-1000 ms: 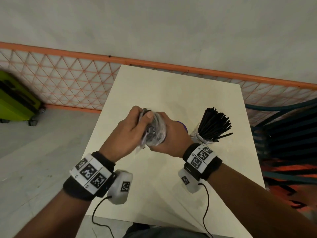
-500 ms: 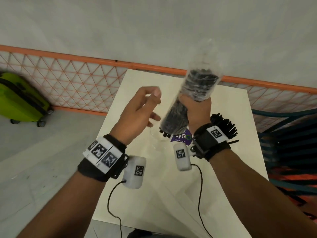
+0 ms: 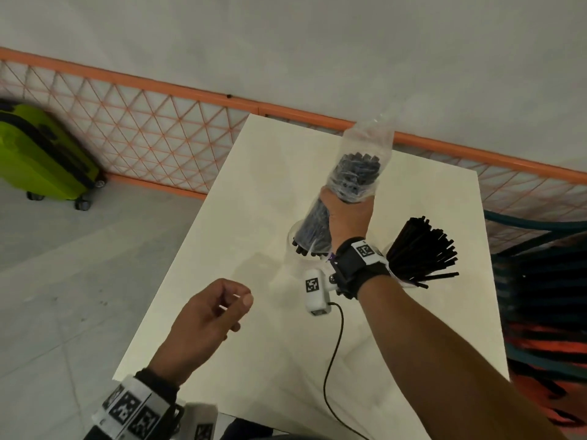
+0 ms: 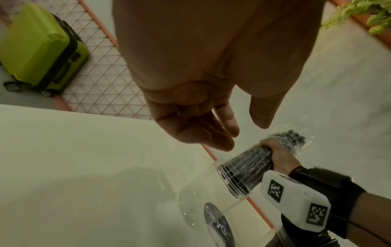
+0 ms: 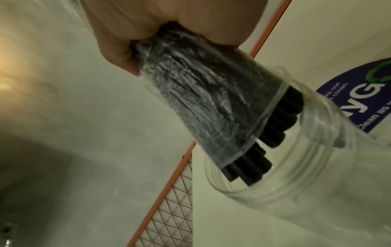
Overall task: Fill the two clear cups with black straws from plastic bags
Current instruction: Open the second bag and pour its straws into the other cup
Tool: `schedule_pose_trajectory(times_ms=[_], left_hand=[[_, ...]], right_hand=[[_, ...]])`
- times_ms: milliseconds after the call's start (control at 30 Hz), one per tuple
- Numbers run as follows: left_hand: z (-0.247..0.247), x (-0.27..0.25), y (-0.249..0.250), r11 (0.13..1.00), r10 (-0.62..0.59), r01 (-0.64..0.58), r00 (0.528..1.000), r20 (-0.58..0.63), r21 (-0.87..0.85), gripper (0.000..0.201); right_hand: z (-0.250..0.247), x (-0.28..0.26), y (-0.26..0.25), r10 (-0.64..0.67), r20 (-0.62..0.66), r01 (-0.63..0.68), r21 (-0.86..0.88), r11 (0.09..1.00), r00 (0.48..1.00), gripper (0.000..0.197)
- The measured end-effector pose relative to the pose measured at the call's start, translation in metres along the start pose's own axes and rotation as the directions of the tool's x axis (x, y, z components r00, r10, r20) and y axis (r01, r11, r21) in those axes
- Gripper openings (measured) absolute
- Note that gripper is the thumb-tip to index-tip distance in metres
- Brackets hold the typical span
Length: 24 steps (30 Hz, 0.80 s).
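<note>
My right hand (image 3: 347, 211) grips a clear plastic bag of black straws (image 3: 355, 173) around its middle, open end down. The straw tips (image 5: 253, 160) stick out of the bag into the mouth of an empty clear cup (image 5: 296, 175) with a purple label, standing on the white table (image 3: 254, 217). In the left wrist view the bag (image 4: 249, 163) enters that cup (image 4: 211, 200). A second clear cup full of black straws (image 3: 422, 252) stands just right of my right wrist. My left hand (image 3: 219, 309) hovers nearer me, fingers loosely curled, holding nothing.
An orange mesh barrier (image 3: 143, 138) runs behind the table. A lime green suitcase (image 3: 41, 154) stands on the floor at the left. Dark teal and orange stacked items (image 3: 546, 296) sit beyond the table's right edge. A cable (image 3: 333, 360) trails from my right wrist camera.
My left hand let go of the bag and drew back toward me. My right hand lifted the bag upright and lowered its open end into the empty cup.
</note>
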<state>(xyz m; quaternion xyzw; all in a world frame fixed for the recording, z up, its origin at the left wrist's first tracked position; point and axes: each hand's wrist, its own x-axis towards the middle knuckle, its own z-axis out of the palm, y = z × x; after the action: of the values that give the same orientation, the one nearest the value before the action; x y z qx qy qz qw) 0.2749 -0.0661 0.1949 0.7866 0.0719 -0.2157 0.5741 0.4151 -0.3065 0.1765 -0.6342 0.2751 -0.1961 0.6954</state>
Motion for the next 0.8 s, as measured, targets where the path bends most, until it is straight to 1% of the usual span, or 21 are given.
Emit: schedule_pose_trajectory(times_ms=[133, 267, 300, 400, 500, 567, 700, 800], left_hand=[[0.001, 0.000, -0.005, 1.000, 0.007, -0.007, 1.000, 0.002, 0.015, 0.009], [0.004, 0.001, -0.005, 0.998, 0.039, -0.040, 0.999, 0.033, 0.040, 0.026], [0.005, 0.001, -0.005, 0.998, 0.043, -0.045, 0.998, 0.039, 0.044, 0.028], [0.010, 0.003, -0.007, 0.995, 0.066, -0.070, 0.996, 0.056, 0.071, 0.021], [0.016, 0.003, -0.009, 0.987, 0.098, -0.107, 0.991, 0.088, 0.115, 0.027], [0.021, 0.002, -0.011, 0.982, 0.103, -0.120, 0.988, 0.114, 0.148, 0.026], [0.025, -0.002, -0.016, 0.973, 0.103, -0.131, 0.983, 0.155, 0.189, 0.035], [0.024, -0.003, -0.018, 0.972, 0.095, -0.126, 0.982, 0.161, 0.198, 0.036]], right_hand=[[0.004, -0.003, 0.011, -0.025, -0.001, 0.025, -0.041, 0.999, 1.000, 0.065], [0.001, -0.009, 0.022, -0.066, 0.071, 0.074, -0.125, 0.989, 0.995, 0.074], [-0.001, -0.011, 0.025, -0.059, 0.083, 0.068, -0.118, 0.991, 0.995, 0.075], [-0.007, -0.016, 0.029, -0.049, 0.098, 0.054, -0.053, 0.997, 0.994, 0.072], [-0.012, -0.017, 0.025, -0.042, 0.073, 0.043, -0.006, 0.999, 0.996, 0.071], [-0.015, -0.015, 0.021, -0.023, 0.067, 0.022, 0.019, 1.000, 0.998, 0.071], [-0.020, -0.013, 0.010, -0.022, 0.132, 0.023, -0.009, 1.000, 0.991, 0.071], [-0.023, -0.014, -0.009, -0.046, 0.136, 0.040, 0.046, 0.998, 0.990, 0.065]])
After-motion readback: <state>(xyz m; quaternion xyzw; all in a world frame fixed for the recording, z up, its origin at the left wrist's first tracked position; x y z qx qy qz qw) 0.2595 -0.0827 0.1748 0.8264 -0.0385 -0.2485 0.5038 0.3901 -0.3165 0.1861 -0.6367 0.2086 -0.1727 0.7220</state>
